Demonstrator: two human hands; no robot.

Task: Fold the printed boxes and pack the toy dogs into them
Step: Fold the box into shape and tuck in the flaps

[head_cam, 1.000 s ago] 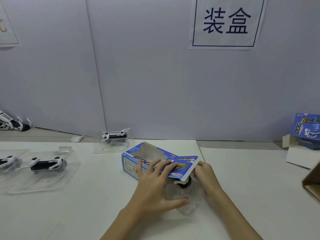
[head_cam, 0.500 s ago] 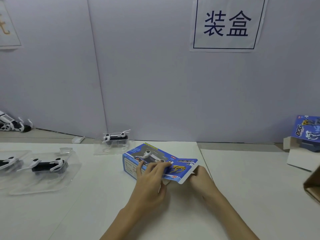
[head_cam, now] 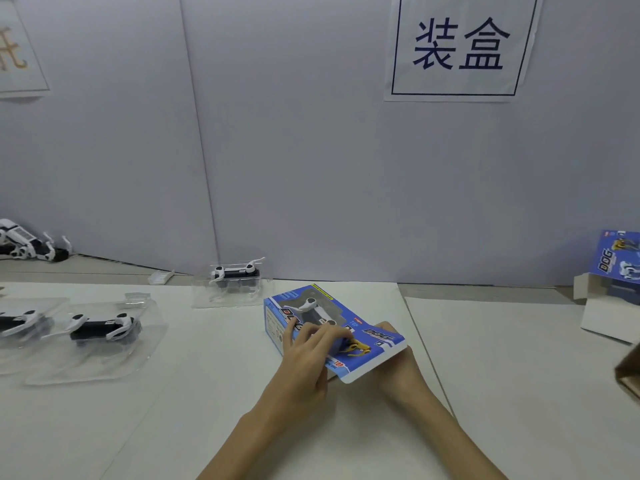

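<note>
A blue printed box [head_cam: 277,322] lies on the white table, its open end toward me. A white and black toy dog [head_cam: 309,304] shows through the box's window. My left hand [head_cam: 304,365] holds the near end of the box, fingers bent over its top. The end flap [head_cam: 375,353] sticks out toward me. My right hand [head_cam: 398,370] is under that flap and grips it, with fingertips showing above its far edge. The opening itself is hidden by the flap and my hands.
Toy dogs in clear blister trays lie at the left [head_cam: 100,327], at the left edge [head_cam: 20,322] and at the back [head_cam: 235,273]. Loose dogs [head_cam: 24,244] lie far left. Another printed box [head_cam: 614,258] on a white carton [head_cam: 602,320] is at the right, with brown cardboard [head_cam: 630,374] nearer.
The clear tray with the dog has gone from in front of the box into it. My left hand moved from the tray up onto the box's near end.
</note>
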